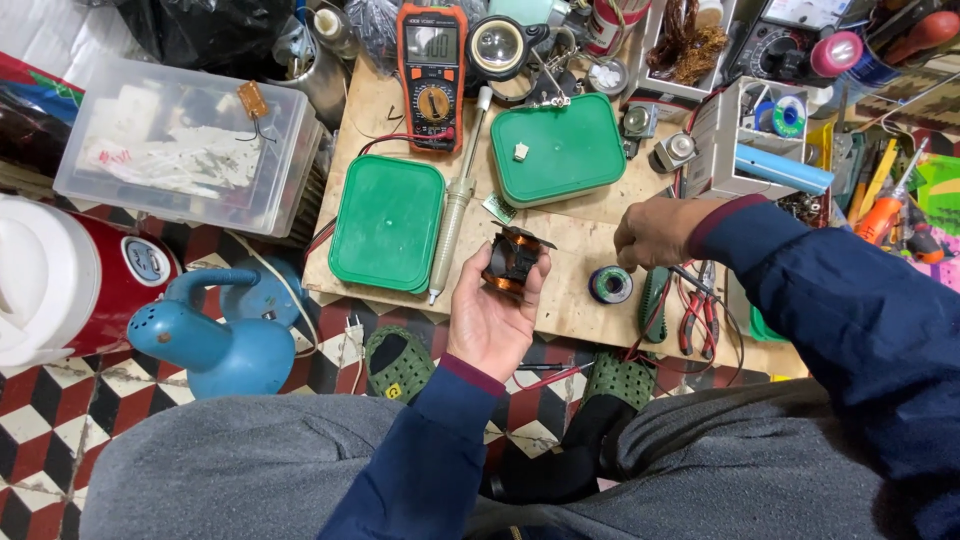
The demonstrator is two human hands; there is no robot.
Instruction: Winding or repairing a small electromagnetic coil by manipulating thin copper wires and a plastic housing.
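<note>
My left hand [490, 315] is raised palm-up over the front edge of a low wooden board [580, 225] and holds a small motor coil [514, 259] with copper windings and a dark core. My right hand [655, 230] hovers with curled fingers over the board's right part, just above a small solder spool [610, 285]; whether it grips anything I cannot tell. A soldering iron [455, 205] with a pale handle lies between two green plastic lids [386, 222] [560, 148].
An orange multimeter [432, 70] stands at the board's back. Pliers and cutters [698, 310] lie right of the spool. A clear plastic box [185, 140], a red-and-white jug [60, 275] and a blue hair dryer [215, 335] sit at left on the tiled floor.
</note>
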